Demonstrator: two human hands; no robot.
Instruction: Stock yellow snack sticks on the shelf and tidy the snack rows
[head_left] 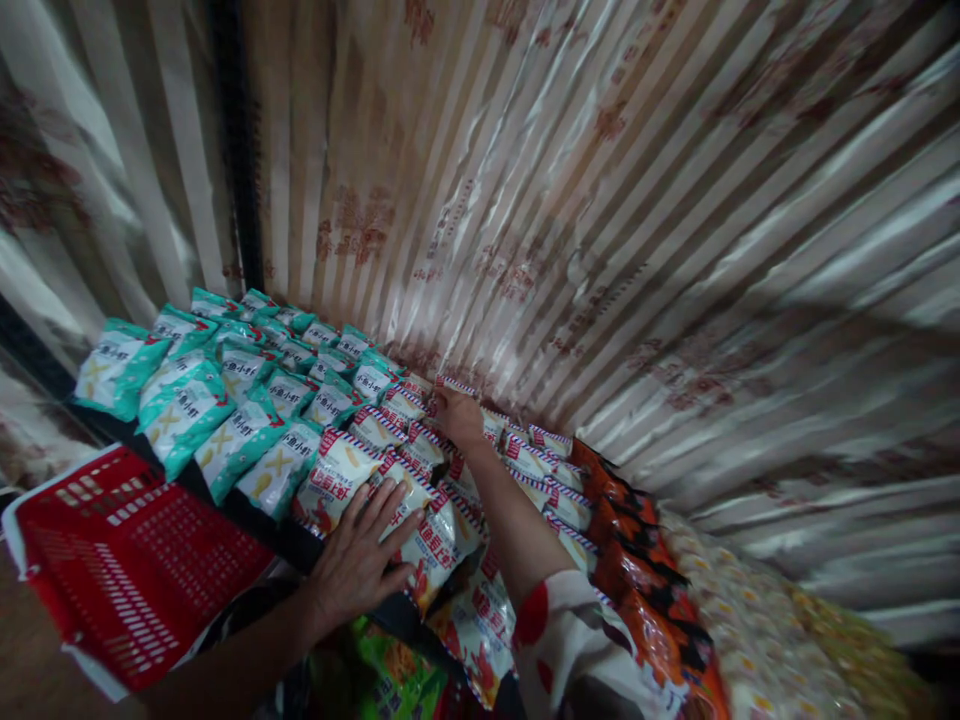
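Observation:
My left hand point(360, 560) rests with its fingers spread on a white and red snack bag point(330, 480) in the front row. Farther back, my right hand point(459, 418) has its fingers closed at the top of another white snack bag point(453, 384) with a striped edge; the fingertips are partly hidden. More bags of this kind stand in rows around both hands, such as the front snack bag point(439, 545). On the left, adjoining rows hold teal and white snack bags point(244, 370).
A red plastic basket point(142, 560) with a white rim sits at the lower left. Orange bags point(645, 570) and clear-wrapped goods point(750, 610) stand to the right. Below the shelf edge lies a green bag point(397, 670). Striped printed sheeting point(487, 200) hangs behind the rows.

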